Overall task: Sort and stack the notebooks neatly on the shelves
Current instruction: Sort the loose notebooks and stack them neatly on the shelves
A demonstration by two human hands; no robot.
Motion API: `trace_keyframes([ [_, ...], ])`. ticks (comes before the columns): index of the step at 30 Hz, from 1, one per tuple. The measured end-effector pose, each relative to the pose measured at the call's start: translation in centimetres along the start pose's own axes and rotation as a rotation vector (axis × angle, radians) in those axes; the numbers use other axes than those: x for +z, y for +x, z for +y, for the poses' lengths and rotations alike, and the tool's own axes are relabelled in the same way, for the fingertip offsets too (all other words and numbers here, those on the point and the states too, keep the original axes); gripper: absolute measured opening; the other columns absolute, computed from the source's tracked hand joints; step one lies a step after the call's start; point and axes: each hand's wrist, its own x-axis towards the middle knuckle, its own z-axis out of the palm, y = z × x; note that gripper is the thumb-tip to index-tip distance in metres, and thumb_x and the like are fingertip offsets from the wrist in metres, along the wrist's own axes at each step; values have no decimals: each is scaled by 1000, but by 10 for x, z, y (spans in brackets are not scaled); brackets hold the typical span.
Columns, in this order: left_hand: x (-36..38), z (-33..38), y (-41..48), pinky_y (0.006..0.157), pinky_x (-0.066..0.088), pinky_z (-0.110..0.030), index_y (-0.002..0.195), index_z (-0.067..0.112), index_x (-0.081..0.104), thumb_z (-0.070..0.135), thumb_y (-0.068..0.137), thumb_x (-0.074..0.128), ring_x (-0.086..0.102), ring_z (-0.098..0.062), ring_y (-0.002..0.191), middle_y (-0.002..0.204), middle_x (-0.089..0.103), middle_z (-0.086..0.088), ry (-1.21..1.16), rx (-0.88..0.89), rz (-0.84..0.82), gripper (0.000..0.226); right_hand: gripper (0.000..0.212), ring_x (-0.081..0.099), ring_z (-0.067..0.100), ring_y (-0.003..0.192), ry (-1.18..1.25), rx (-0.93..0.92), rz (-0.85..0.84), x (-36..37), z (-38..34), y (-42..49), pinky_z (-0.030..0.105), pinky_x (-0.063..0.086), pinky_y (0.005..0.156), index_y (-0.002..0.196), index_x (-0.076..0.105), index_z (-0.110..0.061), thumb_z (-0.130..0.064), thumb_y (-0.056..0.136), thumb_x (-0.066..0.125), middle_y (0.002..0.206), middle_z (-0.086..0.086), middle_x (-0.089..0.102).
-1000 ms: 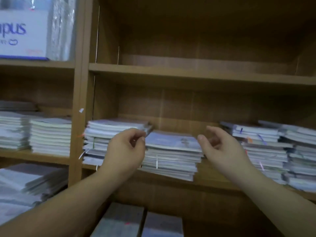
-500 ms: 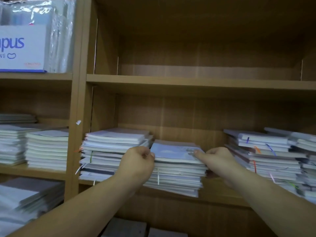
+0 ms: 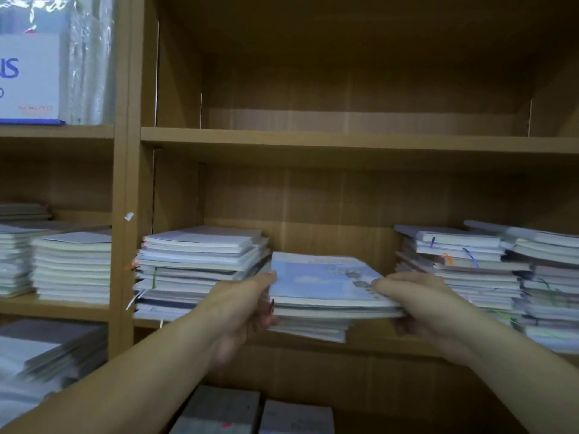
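Note:
A small stack of notebooks (image 3: 319,283) with a light blue cover on top sits in the middle of the wooden shelf (image 3: 391,346). My left hand (image 3: 241,305) grips its left side, thumb on the top cover. My right hand (image 3: 416,299) grips its right side, fingers curled over the edge. The upper few notebooks are shifted forward and right of the lower ones. A taller stack (image 3: 200,267) stands just to the left, touching my left hand's side. Two more stacks (image 3: 460,264) stand to the right.
The shelf above (image 3: 344,139) holds nothing I can see. Left of the upright (image 3: 125,183) are more notebook stacks (image 3: 72,267) and, higher, a wrapped white box (image 3: 29,76). Lower shelves hold further notebooks (image 3: 219,411).
Both hands went from hovering beside the middle stack to gripping its two sides. The upper notebooks have slid forward off the lower ones. The view moved closer.

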Motion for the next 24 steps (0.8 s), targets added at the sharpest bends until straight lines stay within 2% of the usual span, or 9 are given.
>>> trace_keyframes([
  [2,3,0,-4,43,41,-25,109,2,69,21,95,67,59,-21,56,78,67,-16,62,-26,-66,24,8,50,21,62,9,39,-69,-7,-1,-7,31,36,50,88,67,-5,-13,90,67,69,11,54],
  [5,9,1,-14,53,38,-29,113,4,69,19,89,64,58,-22,60,79,68,-15,117,-36,-159,29,5,58,25,80,-36,40,-148,-22,-6,-16,36,44,59,97,65,-8,-11,93,65,89,14,60],
  [7,15,-2,-24,45,37,-24,109,4,69,20,89,60,56,-21,51,69,67,-10,151,-43,-226,28,30,66,22,97,-58,45,-156,-32,-4,-23,37,54,73,118,61,-19,-13,90,71,108,4,65],
  [9,18,-7,-37,45,52,-26,105,2,71,21,98,57,68,-23,53,70,73,-9,137,-66,-283,25,70,69,21,107,-81,43,-174,-39,2,-34,38,54,95,136,52,-22,-14,74,84,120,0,67],
  [11,16,-18,-45,73,64,-39,115,3,71,19,103,54,77,-27,84,95,79,-12,135,-37,-352,26,87,70,25,110,-55,30,-229,-44,9,-48,41,48,106,139,53,-11,-10,57,83,124,7,70],
  [14,10,-40,-62,88,61,-48,126,17,64,13,103,55,75,-23,102,112,77,-2,235,133,-414,25,67,72,29,106,-25,-24,-223,-48,21,-76,48,51,102,128,61,-15,-3,63,68,114,10,75],
  [18,9,-80,-81,95,58,-45,133,27,57,8,100,60,70,-15,113,123,73,9,293,281,-454,38,59,71,17,108,-100,-91,-94,-45,58,-107,48,55,96,129,55,-30,-3,79,67,117,-6,74],
  [21,8,-128,-80,98,56,-36,132,28,57,3,97,63,65,-6,118,124,70,18,414,360,-430,44,66,67,3,111,-125,-91,25,-41,101,-124,25,58,87,126,51,-40,12,86,63,115,-17,72],
  [24,10,-180,-75,98,55,-35,132,41,52,21,92,68,61,4,118,122,66,30,543,358,-391,48,80,63,-9,107,-156,-65,106,-38,148,-132,9,51,73,133,41,-44,16,83,62,121,-20,67],
])
